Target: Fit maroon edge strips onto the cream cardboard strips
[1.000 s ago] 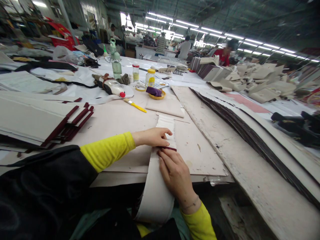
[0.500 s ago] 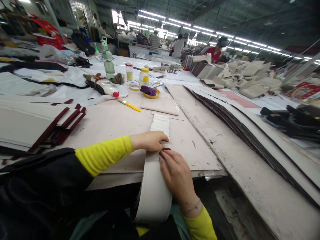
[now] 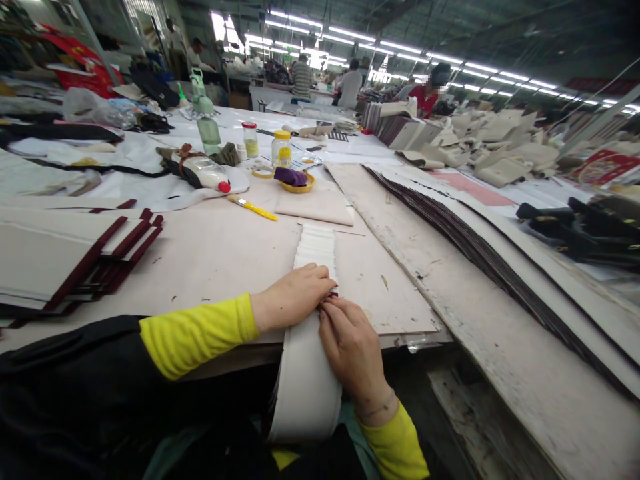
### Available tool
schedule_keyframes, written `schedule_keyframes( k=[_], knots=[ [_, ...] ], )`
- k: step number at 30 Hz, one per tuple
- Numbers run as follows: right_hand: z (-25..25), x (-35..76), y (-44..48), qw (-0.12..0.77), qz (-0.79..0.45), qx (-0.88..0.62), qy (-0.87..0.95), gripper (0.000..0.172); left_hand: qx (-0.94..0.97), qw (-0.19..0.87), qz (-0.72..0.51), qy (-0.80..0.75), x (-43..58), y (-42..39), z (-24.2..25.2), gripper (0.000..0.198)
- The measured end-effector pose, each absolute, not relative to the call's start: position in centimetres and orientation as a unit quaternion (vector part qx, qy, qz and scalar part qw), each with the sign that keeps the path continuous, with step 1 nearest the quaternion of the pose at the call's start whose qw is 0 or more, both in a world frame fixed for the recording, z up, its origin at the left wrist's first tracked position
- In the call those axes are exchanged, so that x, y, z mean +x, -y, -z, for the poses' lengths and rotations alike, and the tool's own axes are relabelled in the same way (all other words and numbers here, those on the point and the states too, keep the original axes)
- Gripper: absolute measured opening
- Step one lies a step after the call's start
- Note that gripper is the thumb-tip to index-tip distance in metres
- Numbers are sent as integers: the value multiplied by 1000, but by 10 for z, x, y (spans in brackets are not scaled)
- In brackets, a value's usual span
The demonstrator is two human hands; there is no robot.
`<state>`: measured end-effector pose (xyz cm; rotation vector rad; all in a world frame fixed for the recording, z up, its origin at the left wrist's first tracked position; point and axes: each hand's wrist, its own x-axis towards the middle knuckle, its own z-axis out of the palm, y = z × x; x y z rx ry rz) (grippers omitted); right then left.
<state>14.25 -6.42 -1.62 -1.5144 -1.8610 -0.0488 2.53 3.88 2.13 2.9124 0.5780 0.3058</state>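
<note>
A stack of white paper strips (image 3: 303,373) curves from my lap up over the table edge. Its fanned far end (image 3: 316,245) lies flat on the table. My left hand (image 3: 293,295) rests across the strips with fingers curled down on them. My right hand (image 3: 350,343) lies on the strips just below, its fingertips pinching at a small dark red edge that meets my left fingers. Both sleeves are yellow.
Cream sheets with dark red edges (image 3: 75,250) are stacked at left. A long row of overlapped dark-edged sheets (image 3: 475,247) runs along the right. A yellow-handled brush (image 3: 253,208), a yellow dish (image 3: 296,181), jars (image 3: 281,148) and a bottle (image 3: 206,125) stand farther back. Other people work in the distance.
Both hands slid toward me along the strips, closer to the table edge. The dark red piece, plainly visible a second ago, is now nearly covered by my fingers.
</note>
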Motion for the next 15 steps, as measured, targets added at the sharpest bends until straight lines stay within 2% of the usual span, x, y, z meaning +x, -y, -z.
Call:
schedule_keyframes(
  k=[8,13,15],
  knots=[
    [19,144,62,406,6,-616,675,18,978,24,-96,-184,22,-36,-14,21],
    [21,151,46,424,-19,-617,663,46,971,34,-113,-206,22,-37,-14,24],
    [22,152,40,409,-39,-608,679,51,969,39,-121,-214,22,-37,-14,25]
  ],
)
